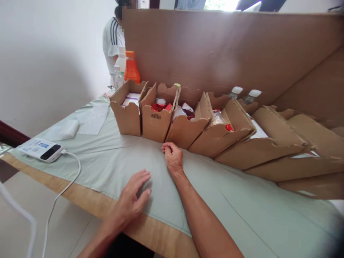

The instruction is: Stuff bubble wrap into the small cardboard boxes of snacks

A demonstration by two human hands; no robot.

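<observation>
My left hand (134,197) hovers over or rests on the green cloth near the table's front edge, fingers stretched out, thumb apart, nothing in it. Farther forward, my right hand (174,157) has its fingers curled in, and no object shows in it. It is just in front of a row of open cardboard bins, nearest to the bin with red packets (154,125) and the bin to its right (186,130). Left of these stands a bin with white and purple boxes (126,120). Another bin (215,143) holds clear-wrapped and red items.
More cardboard bins (258,154) lean to the right. A tall cardboard panel (215,50) stands behind. An orange bottle (131,70) and clear bottles are at the back. A white power bank (43,149) with a cable (77,161) lies left, near plastic bags (68,129). A person (110,43) stands beyond.
</observation>
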